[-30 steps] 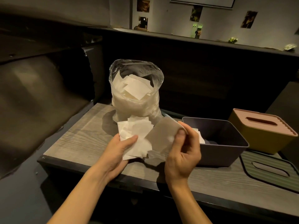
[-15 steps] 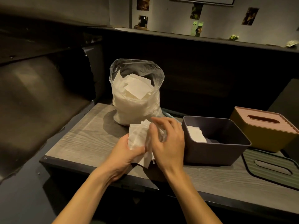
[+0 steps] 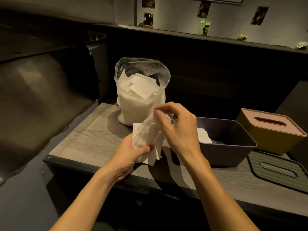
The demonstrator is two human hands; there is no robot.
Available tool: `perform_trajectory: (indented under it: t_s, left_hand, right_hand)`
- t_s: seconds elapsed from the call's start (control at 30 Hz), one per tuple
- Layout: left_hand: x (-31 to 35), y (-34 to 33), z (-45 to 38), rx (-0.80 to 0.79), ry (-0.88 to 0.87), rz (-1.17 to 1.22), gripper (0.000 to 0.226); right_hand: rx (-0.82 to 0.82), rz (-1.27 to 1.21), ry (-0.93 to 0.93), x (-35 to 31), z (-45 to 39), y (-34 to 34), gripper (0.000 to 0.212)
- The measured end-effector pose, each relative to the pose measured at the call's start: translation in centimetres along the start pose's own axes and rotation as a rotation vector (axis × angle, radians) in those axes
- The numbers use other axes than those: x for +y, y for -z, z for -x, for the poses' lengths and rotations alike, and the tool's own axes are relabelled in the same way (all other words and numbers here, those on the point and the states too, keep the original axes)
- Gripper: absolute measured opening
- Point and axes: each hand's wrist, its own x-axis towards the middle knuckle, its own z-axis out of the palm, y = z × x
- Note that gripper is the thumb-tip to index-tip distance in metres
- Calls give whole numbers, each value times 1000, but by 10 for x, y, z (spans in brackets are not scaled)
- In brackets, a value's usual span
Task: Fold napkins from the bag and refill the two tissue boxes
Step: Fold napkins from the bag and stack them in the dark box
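At centre frame the left hand (image 3: 129, 153) clutches a small stack of white napkins (image 3: 146, 139) over the counter (image 3: 86, 139), while the right hand (image 3: 178, 129) pinches the top napkin's upper corner. The clear napkin bag (image 3: 141, 92) stands just behind; the open grey tissue box (image 3: 230, 144) sits right of the hands, the lidded yellow one (image 3: 268, 130) at the right edge.

napkins (image 3: 146, 135) white | bag (image 3: 141, 90) clear | open box (image 3: 230, 147) dark grey | closed box (image 3: 266, 139) yellow, pink lid

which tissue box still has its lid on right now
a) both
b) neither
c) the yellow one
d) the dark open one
c: the yellow tissue box carries its pink slotted lid, while the dark box stands open with napkins inside and its green lid lies on the table.
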Motion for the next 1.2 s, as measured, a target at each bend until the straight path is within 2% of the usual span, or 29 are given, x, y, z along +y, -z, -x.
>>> perform_trajectory:
  t_s: [0.1,0.27,0.43,0.53,0.6,0.7,0.8,0.87,1.07,1.2]
  left_hand:
    - [-1,1,-1,21,26,9,37]
    - [0,3,1,-14,32,77,35]
    - [1,1,1,13,24,117,24]
    - [1,3,0,5,35,175,36]
    - [3,5,0,1,58,219,40]
    - [7,7,1,-28,81,269,32]
    - [12,4,5,-88,81,297,29]
    - [16,3,7,-81,96,315,31]
    - [19,4,10,-19,105,377,30]
    - [18,1,10,20,85,370,29]
  right_hand:
    - [52,-12,48,-5,-8,4,13]
    - [-21,41,52,0,-10,-7,16]
    - [232,-18,243,-16,-20,8,13]
    - [292,-153,329,-36,-18,25,15]
    - [178,-289,246,-42,-13,34,14]
    - [-130,-391,-28,-33,-5,32,11]
    - [-289,-153,-177,-8,1,9,12]
    - [-266,-49,-207,4,6,-5,17]
    - [39,-178,-233,22,33,-15,38]
    - [37,-225,-345,32,53,-20,37]
